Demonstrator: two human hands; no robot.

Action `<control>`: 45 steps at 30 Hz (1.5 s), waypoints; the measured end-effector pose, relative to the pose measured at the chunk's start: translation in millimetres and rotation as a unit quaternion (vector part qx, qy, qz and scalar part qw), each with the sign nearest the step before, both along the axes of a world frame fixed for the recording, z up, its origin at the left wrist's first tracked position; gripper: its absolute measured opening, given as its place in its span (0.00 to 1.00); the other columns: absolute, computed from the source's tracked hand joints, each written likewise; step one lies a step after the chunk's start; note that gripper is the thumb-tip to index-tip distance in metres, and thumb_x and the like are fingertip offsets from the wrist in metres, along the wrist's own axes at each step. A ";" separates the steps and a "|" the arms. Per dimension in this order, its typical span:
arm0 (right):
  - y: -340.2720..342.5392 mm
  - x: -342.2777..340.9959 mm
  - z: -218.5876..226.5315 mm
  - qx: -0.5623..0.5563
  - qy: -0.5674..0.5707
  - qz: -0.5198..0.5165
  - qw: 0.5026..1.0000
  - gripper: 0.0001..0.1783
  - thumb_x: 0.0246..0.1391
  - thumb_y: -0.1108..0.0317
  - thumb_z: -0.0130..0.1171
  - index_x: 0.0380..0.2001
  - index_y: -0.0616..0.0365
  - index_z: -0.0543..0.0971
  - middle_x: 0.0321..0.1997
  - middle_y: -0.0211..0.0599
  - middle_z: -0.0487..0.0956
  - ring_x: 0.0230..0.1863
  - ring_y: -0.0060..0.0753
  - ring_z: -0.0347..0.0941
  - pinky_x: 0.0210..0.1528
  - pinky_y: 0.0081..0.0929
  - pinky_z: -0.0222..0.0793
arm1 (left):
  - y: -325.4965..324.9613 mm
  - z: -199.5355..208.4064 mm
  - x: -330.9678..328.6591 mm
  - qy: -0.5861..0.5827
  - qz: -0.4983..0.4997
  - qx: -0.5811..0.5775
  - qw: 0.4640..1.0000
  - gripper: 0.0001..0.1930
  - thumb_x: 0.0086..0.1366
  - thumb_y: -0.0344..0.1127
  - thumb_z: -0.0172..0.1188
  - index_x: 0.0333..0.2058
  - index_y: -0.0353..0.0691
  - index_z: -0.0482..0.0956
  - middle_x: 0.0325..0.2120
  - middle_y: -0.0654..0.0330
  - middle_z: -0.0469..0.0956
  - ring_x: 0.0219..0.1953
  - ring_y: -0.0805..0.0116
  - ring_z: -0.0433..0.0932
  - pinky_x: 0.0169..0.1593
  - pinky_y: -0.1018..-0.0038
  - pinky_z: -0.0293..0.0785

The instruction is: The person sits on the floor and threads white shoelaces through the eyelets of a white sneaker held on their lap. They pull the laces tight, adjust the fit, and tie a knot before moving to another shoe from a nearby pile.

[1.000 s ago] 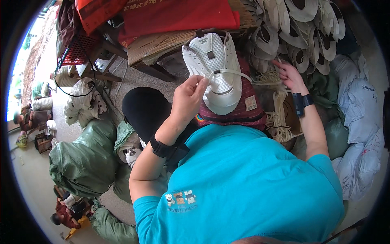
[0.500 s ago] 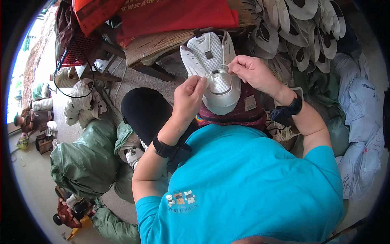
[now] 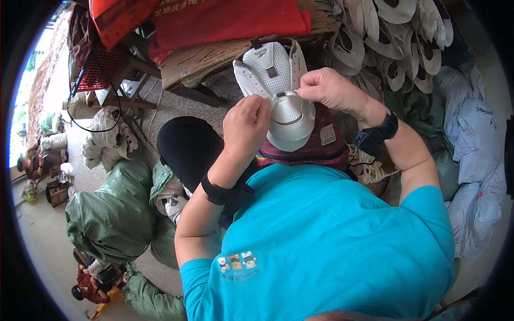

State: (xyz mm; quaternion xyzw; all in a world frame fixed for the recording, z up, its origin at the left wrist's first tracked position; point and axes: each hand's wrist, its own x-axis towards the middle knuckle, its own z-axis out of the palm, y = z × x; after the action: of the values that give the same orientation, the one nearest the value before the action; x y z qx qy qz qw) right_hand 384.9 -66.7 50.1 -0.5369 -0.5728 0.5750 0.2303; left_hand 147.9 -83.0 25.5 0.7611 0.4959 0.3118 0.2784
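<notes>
At far left, two co-workers (image 3: 42,161) sit in the distance, one above the other in view. Next come a red basket (image 3: 96,68), a full green sack (image 3: 110,211) and the wearer's black-clad knee (image 3: 187,143). A wooden table (image 3: 184,72) stands beyond, red cloth (image 3: 230,29) over it.

At centre, the left hand (image 3: 244,122) is closed, thumb and fingertips seemingly pinching a white lace (image 3: 289,93); the exact grip is partly hidden. Beside it, a white shoe (image 3: 292,142) lies over maroon cloth (image 3: 333,132) at the lap, toe towards the wearer. The lace crosses low on the tongue, just above the toe. Lacing looks barely begun: the lowest holes appear to be threaded, while the holes visible higher on the left flap look bare. The right hand (image 3: 336,95) is also closed, its fingertips apparently pinching the lace at the shoe's other side.

Further right are a bundle of pale laces (image 3: 369,171), stacked grey shoe uppers (image 3: 350,53) and pale sacks (image 3: 471,142).
</notes>
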 end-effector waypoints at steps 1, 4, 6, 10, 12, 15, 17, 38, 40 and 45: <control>1.9 0.5 -0.9 -0.022 0.014 -0.002 1.000 0.15 0.57 0.66 0.59 0.18 0.57 0.72 0.20 0.14 0.65 0.25 0.10 0.57 0.26 0.19 0.55 | 1.6 0.9 -0.2 0.012 -0.011 0.005 1.000 0.13 0.67 0.36 0.58 0.26 0.34 0.72 0.21 0.50 0.70 0.26 0.49 0.73 0.30 0.61 0.68; 4.5 -2.8 -1.5 0.037 -0.049 0.006 0.998 0.12 0.55 0.68 0.59 0.18 0.57 0.74 0.18 0.20 0.67 0.22 0.14 0.60 0.25 0.22 0.56 | 7.2 6.9 -1.8 0.089 -0.054 0.040 0.994 0.13 0.66 0.38 0.59 0.26 0.36 0.74 0.24 0.52 0.72 0.28 0.50 0.75 0.33 0.59 0.70; -2.5 -10.4 4.7 0.160 -0.136 0.022 0.978 0.12 0.54 0.67 0.60 0.19 0.56 0.74 0.17 0.26 0.69 0.22 0.23 0.65 0.28 0.25 0.61 | 13.8 21.2 -8.1 0.194 -0.102 0.090 0.972 0.13 0.65 0.39 0.60 0.26 0.37 0.75 0.28 0.55 0.75 0.30 0.52 0.76 0.37 0.59 0.71; -2.8 -4.0 9.1 0.399 -0.298 0.146 0.855 0.10 0.49 0.67 0.67 0.28 0.57 0.75 0.28 0.39 0.73 0.34 0.42 0.75 0.40 0.33 0.70 | 37.9 60.0 -12.1 0.160 -0.163 0.201 0.953 0.13 0.52 0.30 0.70 0.35 0.40 0.75 0.40 0.54 0.73 0.39 0.54 0.76 0.45 0.61 0.73; 2.0 -7.7 22.5 0.475 -0.299 0.130 0.817 0.16 0.46 0.67 0.70 0.35 0.57 0.74 0.37 0.39 0.72 0.44 0.46 0.73 0.46 0.37 0.70 | 53.9 62.0 -14.3 0.178 -0.215 0.164 0.946 0.21 0.46 0.28 0.73 0.40 0.41 0.76 0.41 0.56 0.71 0.44 0.55 0.75 0.46 0.61 0.73; 14.3 -5.2 32.9 0.465 -0.282 0.178 0.820 0.25 0.41 0.69 0.74 0.42 0.57 0.71 0.47 0.40 0.68 0.51 0.47 0.72 0.51 0.40 0.71 | 67.6 64.9 -12.9 0.242 -0.280 0.065 0.927 0.22 0.45 0.30 0.74 0.40 0.43 0.77 0.40 0.59 0.71 0.47 0.55 0.74 0.50 0.61 0.72; 24.3 -1.8 38.4 0.431 -0.264 0.206 0.838 0.26 0.41 0.69 0.74 0.43 0.56 0.71 0.49 0.39 0.68 0.53 0.46 0.72 0.52 0.42 0.71 | 72.0 67.0 -11.4 0.243 -0.308 0.065 0.917 0.20 0.45 0.30 0.74 0.38 0.42 0.77 0.40 0.58 0.72 0.47 0.55 0.74 0.50 0.61 0.72; 34.2 -10.5 37.1 0.443 -0.307 0.281 0.794 0.24 0.38 0.70 0.75 0.39 0.57 0.74 0.46 0.36 0.69 0.49 0.44 0.73 0.52 0.40 0.72 | 62.4 41.7 -12.6 0.201 -0.241 0.122 0.942 0.09 0.60 0.40 0.64 0.29 0.40 0.81 0.33 0.58 0.75 0.45 0.54 0.74 0.47 0.60 0.73; 32.0 -9.4 34.2 0.436 -0.294 0.267 0.807 0.23 0.39 0.71 0.75 0.38 0.58 0.73 0.46 0.37 0.68 0.49 0.44 0.72 0.52 0.40 0.72 | 59.9 44.8 -6.1 0.241 -0.210 0.085 0.944 0.10 0.61 0.41 0.63 0.28 0.40 0.82 0.34 0.58 0.76 0.45 0.54 0.74 0.48 0.59 0.72; 30.0 -5.0 27.4 0.446 -0.249 0.251 0.822 0.23 0.39 0.73 0.74 0.38 0.58 0.72 0.46 0.37 0.67 0.50 0.45 0.70 0.53 0.40 0.72 | 63.0 41.2 -2.2 0.204 -0.200 0.033 0.958 0.08 0.60 0.38 0.64 0.29 0.40 0.84 0.31 0.59 0.76 0.43 0.57 0.73 0.46 0.63 0.71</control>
State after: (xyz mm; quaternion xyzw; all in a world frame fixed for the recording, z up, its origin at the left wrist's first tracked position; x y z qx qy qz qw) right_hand 379.9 -36.7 77.6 -0.3382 -0.9195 0.1412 0.1424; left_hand 145.6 -19.9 66.7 0.9010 0.3689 0.1042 0.2031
